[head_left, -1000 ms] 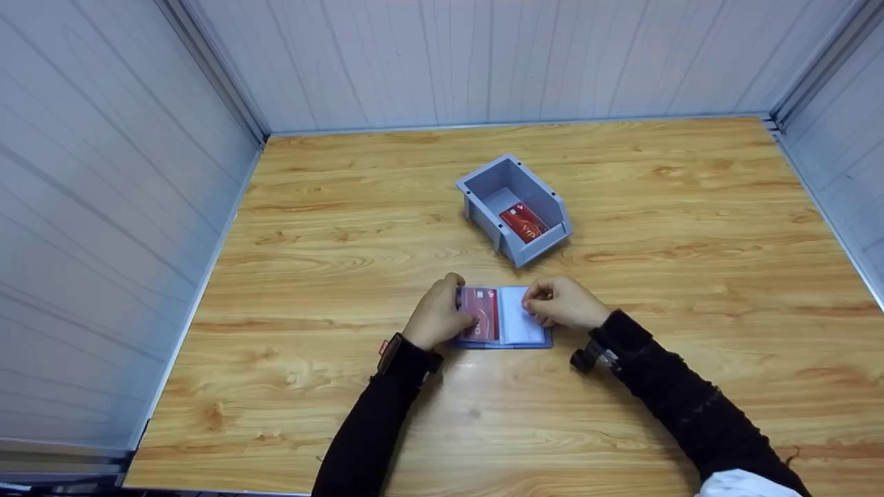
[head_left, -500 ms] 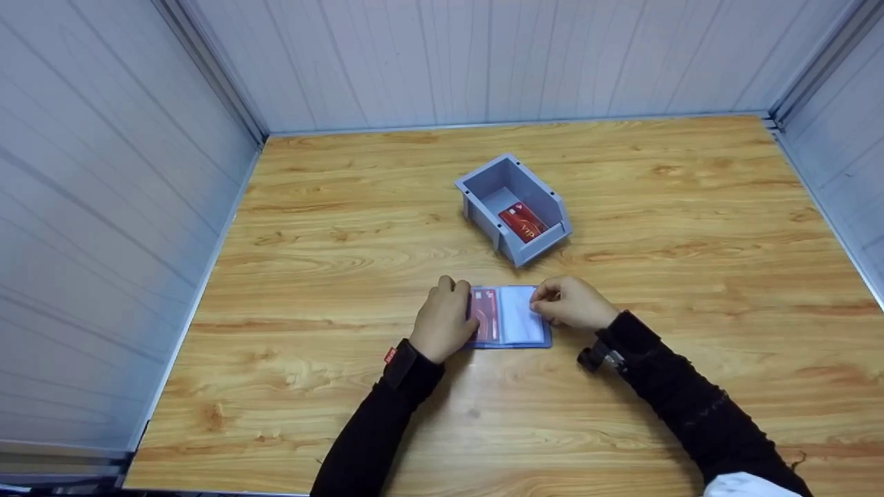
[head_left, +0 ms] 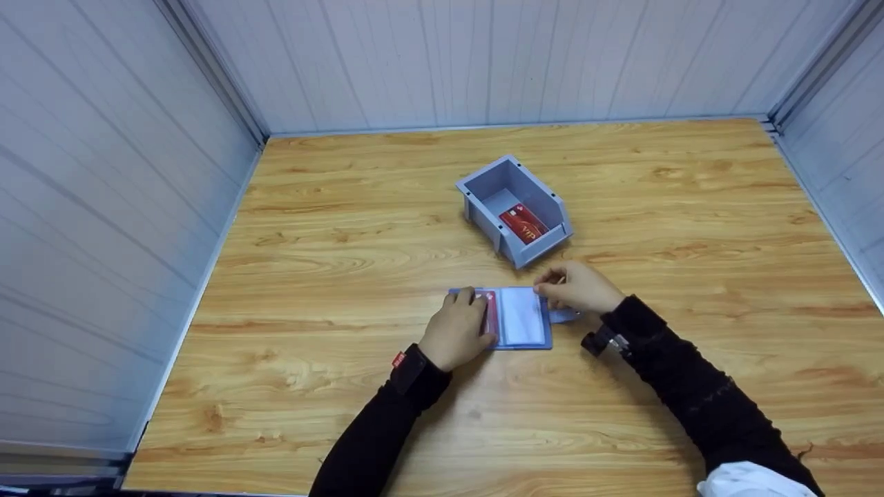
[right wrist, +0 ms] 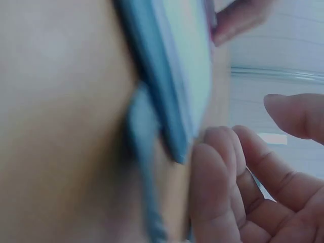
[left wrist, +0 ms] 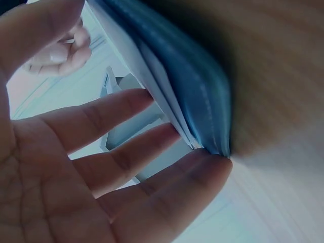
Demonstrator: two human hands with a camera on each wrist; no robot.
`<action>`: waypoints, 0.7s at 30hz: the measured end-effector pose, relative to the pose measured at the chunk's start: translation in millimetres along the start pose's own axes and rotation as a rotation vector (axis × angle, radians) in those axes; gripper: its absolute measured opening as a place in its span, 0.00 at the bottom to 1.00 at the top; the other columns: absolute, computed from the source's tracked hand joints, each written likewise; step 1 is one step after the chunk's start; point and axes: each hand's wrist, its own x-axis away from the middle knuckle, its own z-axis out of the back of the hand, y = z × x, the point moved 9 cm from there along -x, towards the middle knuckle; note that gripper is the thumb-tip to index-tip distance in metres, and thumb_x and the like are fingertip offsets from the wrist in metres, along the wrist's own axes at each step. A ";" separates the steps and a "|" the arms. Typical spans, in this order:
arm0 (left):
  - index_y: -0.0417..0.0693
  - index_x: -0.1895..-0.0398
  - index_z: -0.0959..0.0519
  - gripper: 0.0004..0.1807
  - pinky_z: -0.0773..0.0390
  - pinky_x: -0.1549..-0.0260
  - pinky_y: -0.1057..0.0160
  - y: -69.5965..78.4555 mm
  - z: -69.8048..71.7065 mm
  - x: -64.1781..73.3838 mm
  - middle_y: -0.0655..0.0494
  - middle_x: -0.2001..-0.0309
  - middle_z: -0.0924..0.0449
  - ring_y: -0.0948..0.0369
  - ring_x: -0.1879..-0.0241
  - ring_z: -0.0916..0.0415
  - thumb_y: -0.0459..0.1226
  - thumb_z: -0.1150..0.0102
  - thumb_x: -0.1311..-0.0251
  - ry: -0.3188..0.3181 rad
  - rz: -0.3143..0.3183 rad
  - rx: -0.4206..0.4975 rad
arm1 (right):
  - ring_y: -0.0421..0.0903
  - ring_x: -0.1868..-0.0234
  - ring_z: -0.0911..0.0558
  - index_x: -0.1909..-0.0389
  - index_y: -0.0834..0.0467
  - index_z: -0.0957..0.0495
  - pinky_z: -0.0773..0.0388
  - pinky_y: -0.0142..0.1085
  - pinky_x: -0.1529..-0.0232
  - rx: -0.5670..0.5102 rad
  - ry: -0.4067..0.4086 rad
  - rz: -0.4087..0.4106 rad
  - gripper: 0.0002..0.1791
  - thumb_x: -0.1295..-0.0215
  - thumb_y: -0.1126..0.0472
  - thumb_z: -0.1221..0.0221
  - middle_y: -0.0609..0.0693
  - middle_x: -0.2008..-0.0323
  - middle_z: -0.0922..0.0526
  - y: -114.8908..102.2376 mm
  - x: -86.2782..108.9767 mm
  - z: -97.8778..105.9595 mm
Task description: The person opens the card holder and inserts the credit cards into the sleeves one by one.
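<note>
A blue card holder [head_left: 548, 335] lies spread on the table, its clear sleeves uppermost. Its left sleeve holds a red card [head_left: 492, 314], partly covered by my left hand [head_left: 452, 335]. That hand rests over the left half with extended fingers; in the left wrist view, the fingertips touch the edge of the blue cover [left wrist: 202, 96] and its sleeves. Beside the top right corner is my right hand [head_left: 580, 286]. The right wrist view shows its thumb apart from its bent fingers, nothing between them. A blue closing strap [head_left: 565, 315] sticks out from the holder's right edge.
Behind the holder stands a grey open-front bin [head_left: 483, 207] with a red VIP card [head_left: 525, 223] inside. White panel walls [head_left: 442, 62] bound the wooden table [head_left: 331, 276] at the back and both sides.
My left hand has slid right over the red card, covering most of it. My right hand has moved slightly right and away from the right sleeve, and the strap has come into view.
</note>
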 end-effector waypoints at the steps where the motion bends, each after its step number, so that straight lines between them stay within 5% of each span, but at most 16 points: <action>1: 0.37 0.43 0.24 0.33 0.19 0.52 0.48 0.0 -0.2 -0.3 0.41 0.43 0.26 0.43 0.44 0.28 0.47 0.31 0.50 -0.004 0.000 0.000 | 0.44 0.70 0.19 0.57 0.64 0.19 0.19 0.34 0.69 0.017 0.016 0.013 0.12 0.35 0.59 0.41 0.56 0.65 0.18 -3.8 -1.1 4.1; 7: 0.38 0.44 0.23 0.32 0.19 0.53 0.48 0.0 -1.9 -0.6 0.41 0.43 0.27 0.42 0.45 0.28 0.48 0.31 0.50 -0.024 0.007 0.002 | 0.42 0.66 0.24 0.58 0.63 0.18 0.26 0.32 0.64 0.128 0.123 0.092 0.12 0.35 0.59 0.40 0.55 0.64 0.17 -32.9 -7.6 31.7; 21: 0.38 0.45 0.22 0.31 0.18 0.55 0.48 -0.4 -3.9 -1.1 0.40 0.44 0.26 0.43 0.45 0.27 0.48 0.31 0.49 -0.038 0.019 0.000 | 0.55 0.47 0.22 0.46 0.64 0.23 0.25 0.48 0.45 0.196 0.206 0.039 0.21 0.34 0.55 0.43 0.61 0.49 0.19 -62.4 -44.9 59.5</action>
